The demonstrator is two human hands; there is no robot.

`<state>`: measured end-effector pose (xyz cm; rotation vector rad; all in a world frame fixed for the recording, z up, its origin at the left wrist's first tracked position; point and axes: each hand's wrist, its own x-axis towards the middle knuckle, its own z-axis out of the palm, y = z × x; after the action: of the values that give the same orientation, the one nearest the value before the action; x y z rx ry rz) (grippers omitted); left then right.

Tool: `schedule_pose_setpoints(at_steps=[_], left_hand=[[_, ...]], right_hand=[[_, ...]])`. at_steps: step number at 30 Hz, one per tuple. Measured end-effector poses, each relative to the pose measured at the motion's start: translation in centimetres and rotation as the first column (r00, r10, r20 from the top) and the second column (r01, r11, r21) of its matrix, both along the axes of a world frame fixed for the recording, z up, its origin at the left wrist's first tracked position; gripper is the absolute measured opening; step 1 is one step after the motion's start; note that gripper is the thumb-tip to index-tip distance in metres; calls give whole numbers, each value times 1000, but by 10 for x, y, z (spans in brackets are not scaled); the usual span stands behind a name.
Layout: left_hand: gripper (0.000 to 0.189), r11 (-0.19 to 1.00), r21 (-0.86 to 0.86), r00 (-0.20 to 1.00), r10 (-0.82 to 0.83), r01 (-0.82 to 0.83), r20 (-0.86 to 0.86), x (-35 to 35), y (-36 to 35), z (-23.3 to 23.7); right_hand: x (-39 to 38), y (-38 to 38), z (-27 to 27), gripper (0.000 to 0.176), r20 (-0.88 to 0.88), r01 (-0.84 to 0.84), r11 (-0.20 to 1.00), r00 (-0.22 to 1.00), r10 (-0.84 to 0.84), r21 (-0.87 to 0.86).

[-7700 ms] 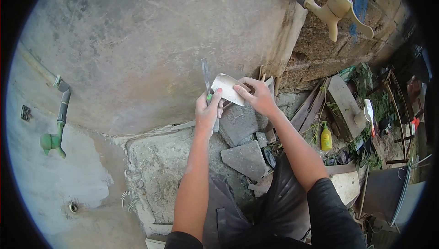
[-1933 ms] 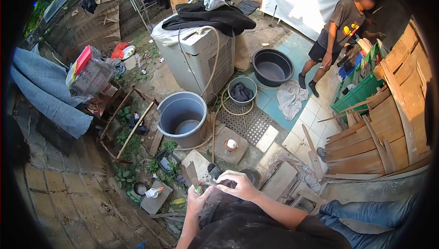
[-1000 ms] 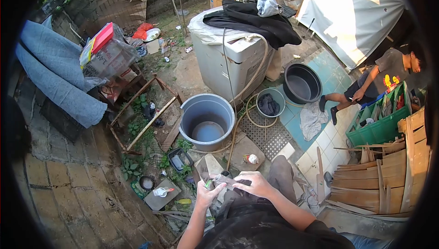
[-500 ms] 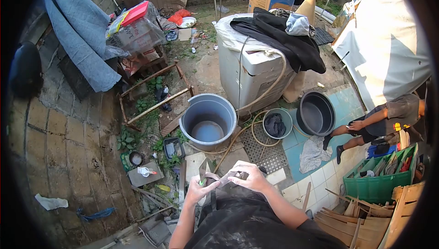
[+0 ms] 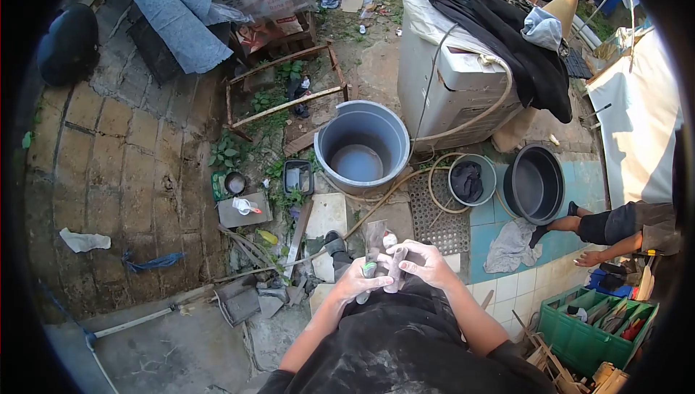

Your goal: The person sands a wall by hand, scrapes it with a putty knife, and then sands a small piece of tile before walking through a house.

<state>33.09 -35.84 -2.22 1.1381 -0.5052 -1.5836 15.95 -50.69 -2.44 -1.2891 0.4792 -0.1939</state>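
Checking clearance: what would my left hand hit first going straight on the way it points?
Probably the grey piece in the right hand, just beside the left hand gripping its green-handled blade; depth is unclear.

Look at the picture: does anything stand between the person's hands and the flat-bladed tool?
Nothing visible does. The left hand grips the tool by its green handle; the right hand pinches a small grey piece close beside it.

Held piece [image 5: 395, 275] — partly hidden, blurred
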Motion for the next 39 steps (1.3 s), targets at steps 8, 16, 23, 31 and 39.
schedule_pose_setpoints(at_steps=[8, 16, 23, 31, 39], left_hand=[[35, 977, 166, 988, 122, -136, 95, 99, 35, 3], [33, 983, 162, 975, 53, -89, 216, 130, 33, 1], [30, 977, 182, 952, 50, -108, 302, 129, 1, -10], [29, 967, 75, 908, 201, -245, 368, 153, -2, -13], [24, 913, 119, 858, 312, -389, 409, 186, 24, -20]], right_hand=[[102, 39, -6, 42, -16, 53, 997, 999, -52, 62], [126, 35, 19, 44, -70, 23, 999, 997, -26, -44], [102, 18, 14, 24, -81, 62, 958, 993, -88, -279], [58, 6, 6, 19, -246, 280, 940, 914, -323, -195], [-7, -6, 12, 19, -393, 452, 852, 756, -524, -265]])
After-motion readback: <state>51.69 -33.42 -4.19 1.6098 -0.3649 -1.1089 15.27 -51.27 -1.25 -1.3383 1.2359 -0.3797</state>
